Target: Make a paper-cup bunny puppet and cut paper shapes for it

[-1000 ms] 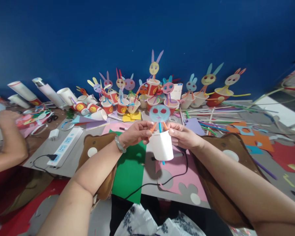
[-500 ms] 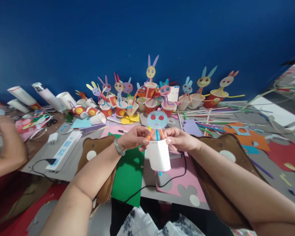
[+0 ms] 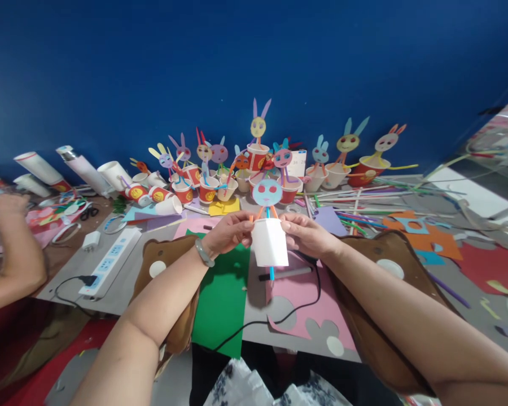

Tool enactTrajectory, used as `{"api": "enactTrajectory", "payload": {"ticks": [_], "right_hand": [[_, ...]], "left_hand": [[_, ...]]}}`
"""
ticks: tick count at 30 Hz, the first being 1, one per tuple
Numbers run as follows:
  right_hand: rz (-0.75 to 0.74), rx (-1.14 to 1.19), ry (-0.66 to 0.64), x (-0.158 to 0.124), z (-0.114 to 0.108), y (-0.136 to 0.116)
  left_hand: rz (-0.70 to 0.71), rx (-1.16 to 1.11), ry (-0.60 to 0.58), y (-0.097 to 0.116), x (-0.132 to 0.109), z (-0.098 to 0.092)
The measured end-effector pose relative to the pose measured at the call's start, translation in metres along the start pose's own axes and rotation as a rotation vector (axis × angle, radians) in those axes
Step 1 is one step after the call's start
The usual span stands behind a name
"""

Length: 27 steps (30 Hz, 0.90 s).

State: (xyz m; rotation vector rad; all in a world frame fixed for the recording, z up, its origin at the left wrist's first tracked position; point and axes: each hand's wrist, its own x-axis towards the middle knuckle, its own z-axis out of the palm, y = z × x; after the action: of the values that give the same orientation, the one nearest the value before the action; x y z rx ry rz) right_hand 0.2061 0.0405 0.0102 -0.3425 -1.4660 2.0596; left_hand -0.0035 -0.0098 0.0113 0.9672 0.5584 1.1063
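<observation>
— So, what are the fingers doing?

— Thumb and fingertips of the left hand [image 3: 231,231] are clamped on the left side of a white paper cup [image 3: 271,243], up by its rim. The right hand [image 3: 305,231] pinches the opposite side the same way.

— And where's the cup?

— Just below the centre of the frame, upright between both hands. A pale blue paper face [image 3: 267,193] with red eyes rises above it, and a blue stick [image 3: 272,273] pokes out underneath.

— Anything close by?

— Behind that stick, a marker [image 3: 294,273] lies crosswise. Pink paper [image 3: 298,304] with round cut-outs spreads at lower centre-right, and green paper [image 3: 220,299] lies left of it. A bangle [image 3: 205,252] circles the left wrist.

— Further out?

— Middle left, a white power strip [image 3: 112,259] with a black plug in it; at the far left edge, another person's forearm [image 3: 19,248]. Across the middle, cups with rabbit-eared paper heads stand before a blue wall [image 3: 254,51], with loose coloured sticks [image 3: 389,192] toward the right.
</observation>
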Motion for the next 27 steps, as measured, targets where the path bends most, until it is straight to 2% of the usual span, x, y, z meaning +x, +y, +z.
{"api": "enactTrajectory", "payload": {"ticks": [10,15,27], "right_hand": [[0.11,-0.098,-0.202,-0.0074,-0.0026,-0.004],[0.155,-0.058,-0.204,-0.0072,-0.0041,-0.0046],[0.02,-0.044,-0.076,-0.0028,0.0024,-0.0021]], "left_hand": [[-0.053,0.066,-0.022,0.0024,-0.0055,0.0026],[-0.059,0.072,-0.021,0.0039,-0.0056,0.0044],[-0.004,0.115,0.088,0.0064,-0.0038,0.0061]]}}
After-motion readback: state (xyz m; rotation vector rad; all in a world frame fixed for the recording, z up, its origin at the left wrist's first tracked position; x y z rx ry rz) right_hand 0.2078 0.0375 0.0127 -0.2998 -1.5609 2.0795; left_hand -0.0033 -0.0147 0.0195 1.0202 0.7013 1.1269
